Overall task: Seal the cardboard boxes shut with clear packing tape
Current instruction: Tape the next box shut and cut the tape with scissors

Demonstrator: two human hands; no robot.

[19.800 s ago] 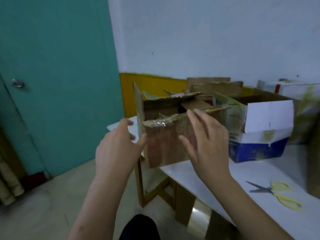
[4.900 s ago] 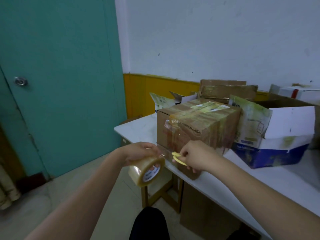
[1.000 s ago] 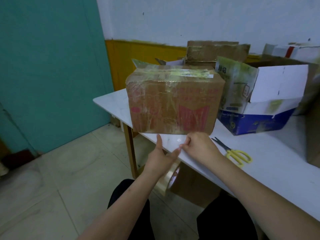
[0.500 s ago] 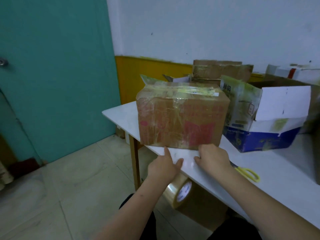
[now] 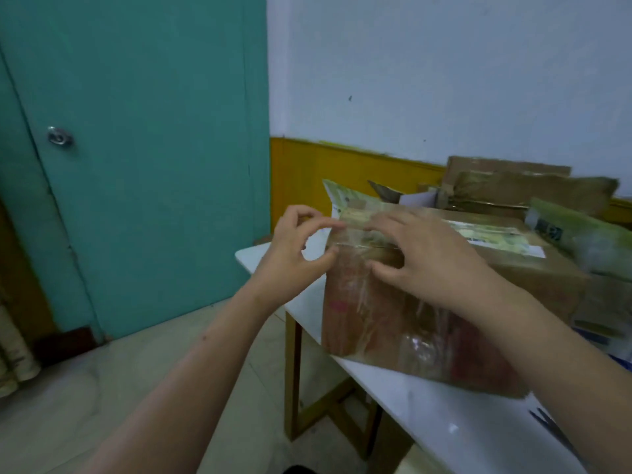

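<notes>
Pinching a clear tape strip taut in the left hand, pressing it with the right hand's spread fingers onto the cardboard box's top-left edge at the table corner, best smoothing outward, keeping wrinkles away.

Scissors cut off behind the right forearm; boxes at right motion-blurred — print unreadable.

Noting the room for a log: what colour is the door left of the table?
Teal green door, seen in the head view.
</notes>
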